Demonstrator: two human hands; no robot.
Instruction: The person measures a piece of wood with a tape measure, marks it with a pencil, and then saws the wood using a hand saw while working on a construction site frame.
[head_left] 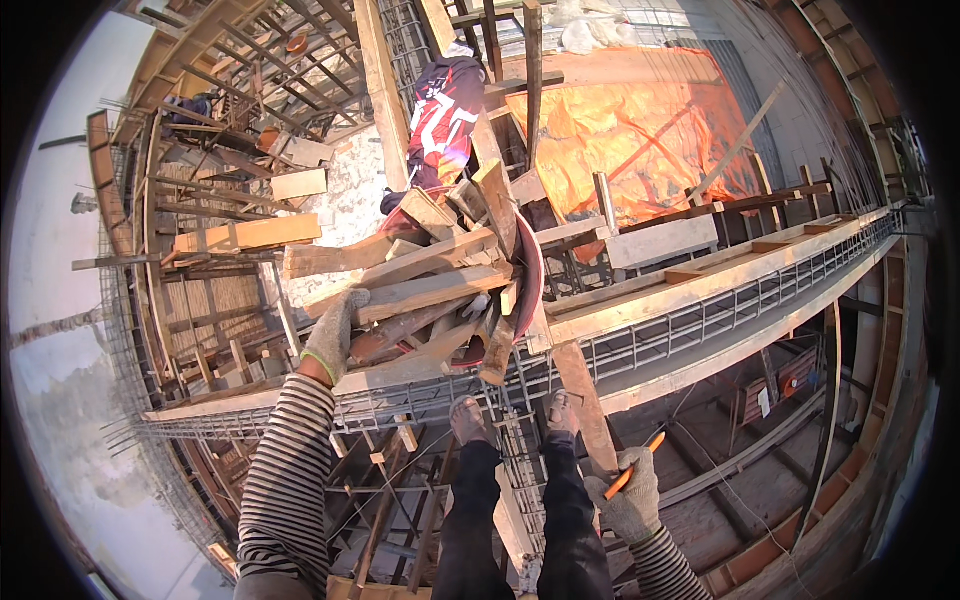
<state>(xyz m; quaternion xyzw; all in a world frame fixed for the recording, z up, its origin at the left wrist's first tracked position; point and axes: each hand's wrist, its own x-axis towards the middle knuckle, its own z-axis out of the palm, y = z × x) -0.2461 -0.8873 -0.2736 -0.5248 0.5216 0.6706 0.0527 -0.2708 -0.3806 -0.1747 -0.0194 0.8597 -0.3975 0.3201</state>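
A round reddish tub (531,285) is heaped with sawn wood offcuts, which stick out past its rim. My left hand (332,330), in a grey knit glove, closes at the near-left end of one wood offcut (435,291) on the heap. Low on the right, my gloved right hand (632,503) grips a slim orange stick (634,467), pencil-like in shape; its exact kind is unclear. A long wooden board (585,405) runs down beside that hand, and whether the fingers also touch it cannot be made out.
My bare feet (467,420) stand at a narrow rebar cage over a drop. A longer rebar beam cage (690,325) with timber formwork crosses in front. Beyond the tub a person in a red and dark top (445,115) bends over. Orange sheeting (630,120) lies at the far right.
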